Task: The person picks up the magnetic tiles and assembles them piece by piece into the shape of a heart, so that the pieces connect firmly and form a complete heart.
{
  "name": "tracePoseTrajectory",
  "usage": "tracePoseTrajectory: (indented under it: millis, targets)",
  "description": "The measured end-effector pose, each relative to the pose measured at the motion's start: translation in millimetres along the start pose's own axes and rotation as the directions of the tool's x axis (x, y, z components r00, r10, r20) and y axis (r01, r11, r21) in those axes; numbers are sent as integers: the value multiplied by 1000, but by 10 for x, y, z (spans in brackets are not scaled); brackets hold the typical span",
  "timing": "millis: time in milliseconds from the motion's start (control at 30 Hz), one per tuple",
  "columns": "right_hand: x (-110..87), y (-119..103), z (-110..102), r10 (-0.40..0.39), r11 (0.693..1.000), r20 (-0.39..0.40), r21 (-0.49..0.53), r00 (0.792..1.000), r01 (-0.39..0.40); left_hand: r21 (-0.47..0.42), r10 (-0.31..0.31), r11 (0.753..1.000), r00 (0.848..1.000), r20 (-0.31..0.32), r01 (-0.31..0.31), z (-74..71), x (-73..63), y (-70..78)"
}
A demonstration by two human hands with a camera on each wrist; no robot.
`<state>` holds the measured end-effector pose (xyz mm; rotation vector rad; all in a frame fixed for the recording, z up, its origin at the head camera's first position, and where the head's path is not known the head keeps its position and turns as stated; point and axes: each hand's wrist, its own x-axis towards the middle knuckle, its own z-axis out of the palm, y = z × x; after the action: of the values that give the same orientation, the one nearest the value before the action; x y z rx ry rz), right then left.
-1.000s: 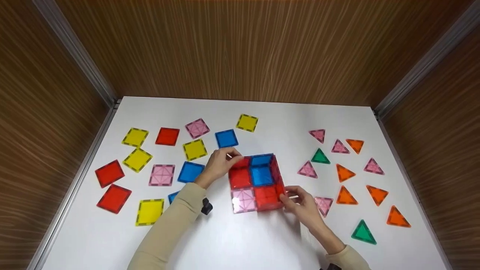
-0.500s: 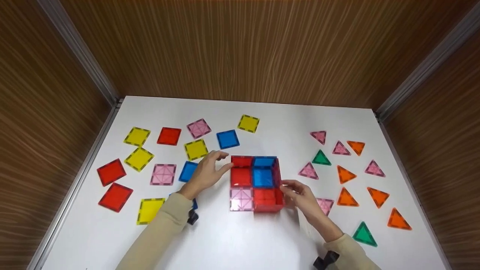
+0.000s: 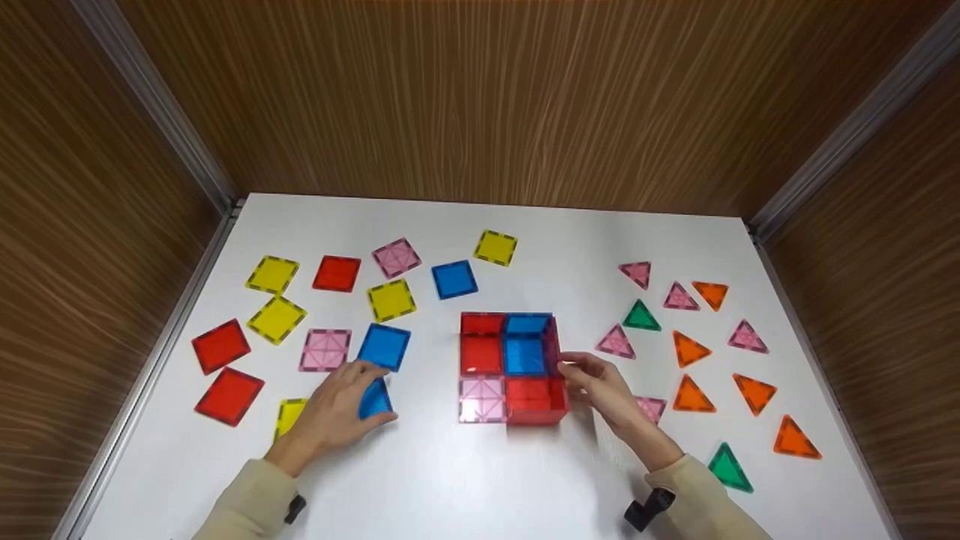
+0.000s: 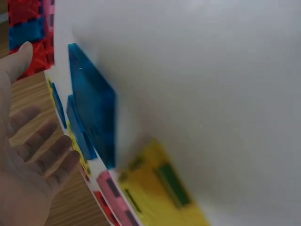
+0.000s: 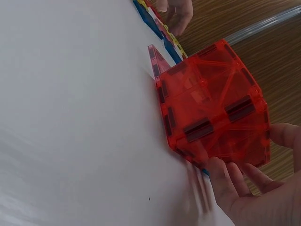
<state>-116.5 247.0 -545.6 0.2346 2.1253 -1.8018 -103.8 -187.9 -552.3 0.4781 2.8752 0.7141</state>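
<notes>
A half-built box of see-through magnetic tiles (image 3: pixel 523 356) stands mid-table. Red and blue walls rise along its back, and reddish walls line the right side and the front right. Its front-left square is a flat pink tile (image 3: pixel 483 399). My right hand (image 3: pixel 611 394) holds the box's right wall, with fingers against the outer red face (image 5: pixel 211 94) and the thumb at its edge. Over a blue square tile (image 3: pixel 373 401) at the left, my left hand (image 3: pixel 337 405) reaches with fingers and thumb spread. In the left wrist view, that blue tile (image 4: pixel 91 103) lies beyond the spread fingers.
Red, yellow, pink and blue square tiles lie scattered on the left, among them a second blue tile (image 3: pixel 384 347) and a yellow one (image 3: pixel 290 415) partly under the left hand. Orange, green and pink triangle tiles (image 3: pixel 694 394) spread over the right. Wood-grain panels (image 3: pixel 480 105) enclose the table.
My left hand has left the box's back-left corner and moved left and nearer, over the blue tile. The right hand has slid slightly back along the wall. The box has straightened a little.
</notes>
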Motion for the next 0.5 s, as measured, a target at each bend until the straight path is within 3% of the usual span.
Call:
tracePoseTrajectory:
  millis: [167, 333, 500]
  targets:
    - [3, -22, -4, -20, 1000, -3, -6, 1000, 20, 56, -38, 998, 998, 48, 35, 33, -111, -72]
    - [-4, -19, -2, -21, 1000, 6, -14, 1000, 21, 111, -28, 994, 997, 66, 20, 96, -114, -96]
    - [-7, -13, 7, -24, 999, 12, -26, 1000, 25, 114, -51, 992, 997, 49, 46, 111, -85, -83]
